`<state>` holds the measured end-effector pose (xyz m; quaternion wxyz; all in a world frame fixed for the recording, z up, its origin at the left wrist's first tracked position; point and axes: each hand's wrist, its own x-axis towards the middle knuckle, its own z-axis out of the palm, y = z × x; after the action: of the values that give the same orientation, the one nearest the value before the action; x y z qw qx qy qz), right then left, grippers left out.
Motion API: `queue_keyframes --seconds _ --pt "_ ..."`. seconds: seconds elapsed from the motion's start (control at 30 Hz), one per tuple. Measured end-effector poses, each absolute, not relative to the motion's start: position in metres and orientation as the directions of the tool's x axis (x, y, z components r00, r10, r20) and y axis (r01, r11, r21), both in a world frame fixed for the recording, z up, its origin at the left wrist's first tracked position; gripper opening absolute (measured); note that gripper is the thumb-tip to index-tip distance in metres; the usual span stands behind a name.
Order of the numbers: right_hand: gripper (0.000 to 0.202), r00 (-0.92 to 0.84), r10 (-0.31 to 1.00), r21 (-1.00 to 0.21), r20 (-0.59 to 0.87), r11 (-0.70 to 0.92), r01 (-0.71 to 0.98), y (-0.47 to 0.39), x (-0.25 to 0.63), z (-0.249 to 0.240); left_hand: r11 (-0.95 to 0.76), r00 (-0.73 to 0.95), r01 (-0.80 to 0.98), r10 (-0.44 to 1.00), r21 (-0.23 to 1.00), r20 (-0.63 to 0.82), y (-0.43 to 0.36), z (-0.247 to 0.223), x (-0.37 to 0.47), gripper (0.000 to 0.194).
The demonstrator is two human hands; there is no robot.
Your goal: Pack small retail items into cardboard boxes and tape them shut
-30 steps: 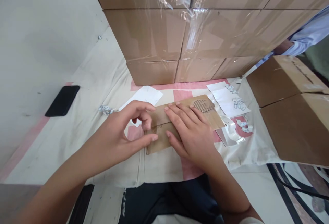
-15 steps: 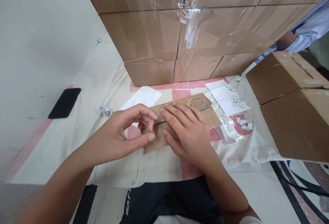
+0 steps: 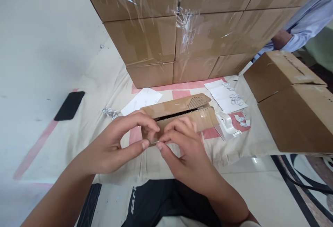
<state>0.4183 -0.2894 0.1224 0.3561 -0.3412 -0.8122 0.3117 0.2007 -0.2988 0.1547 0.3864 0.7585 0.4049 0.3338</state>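
Observation:
A small brown cardboard box [image 3: 177, 106] lies on the cloth in front of me. Its two top flaps stand slightly apart, showing a dark gap. At the box's near left corner, my left hand [image 3: 122, 140] is curled, thumb and fingertips drawn close together; what they hold, if anything, is hidden. My right hand [image 3: 182, 143] pinches a thin pale strip [image 3: 155, 142] between thumb and forefinger, right beside the left fingertips. The strip is too small to name surely. A white tape dispenser [image 3: 229, 125] sits at the box's right end.
Tall stacked cartons [image 3: 148, 43] in clear wrap stand behind. Larger cardboard boxes [image 3: 296, 116] are on the right, near another person's sleeve [image 3: 309, 22]. White papers [image 3: 226, 97] with small cut labels lie near the box. A black phone [image 3: 70, 105] is at left.
My right hand has lifted off the box top and moved left into a pinch beside my left fingers. The flaps it pressed flat have risen apart.

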Motion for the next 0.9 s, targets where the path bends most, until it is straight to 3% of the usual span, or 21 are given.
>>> queue_keyframes --seconds 0.17,0.3,0.5,0.63,0.73,0.8,0.9 --pt "0.02 -0.402 0.829 -0.666 0.389 0.555 0.499 -0.301 0.408 0.115 -0.417 0.377 0.647 0.902 0.638 0.208 -0.309 0.157 0.205 0.033" --pt "0.022 -0.352 0.851 -0.684 0.391 0.524 0.508 -0.307 0.404 0.113 -0.395 0.308 0.688 0.919 0.609 0.248 -0.316 0.157 0.211 0.024" --pt "0.023 -0.29 0.841 -0.632 0.456 0.536 0.56 -0.306 0.408 0.109 -0.346 0.18 0.83 0.908 0.438 0.377 -0.319 0.16 0.2 0.017" --pt "0.009 -0.325 0.766 -0.474 0.555 0.612 0.633 -0.286 0.415 0.113 -0.266 0.195 0.784 0.963 0.561 0.184 -0.317 0.165 0.186 0.031" --pt "0.021 -0.465 0.685 -0.371 0.561 0.71 0.598 -0.269 0.418 0.12 -0.197 0.21 0.705 0.976 0.682 0.065 -0.312 0.169 0.182 0.033" --pt "0.023 -0.532 0.652 -0.411 0.539 0.756 0.51 -0.263 0.417 0.123 -0.191 0.231 0.672 0.972 0.715 0.041 -0.309 0.17 0.184 0.033" --pt "0.024 -0.609 0.623 -0.607 0.491 0.746 0.274 -0.264 0.413 0.124 -0.232 0.282 0.636 0.958 0.736 0.058 -0.306 0.17 0.187 0.035"
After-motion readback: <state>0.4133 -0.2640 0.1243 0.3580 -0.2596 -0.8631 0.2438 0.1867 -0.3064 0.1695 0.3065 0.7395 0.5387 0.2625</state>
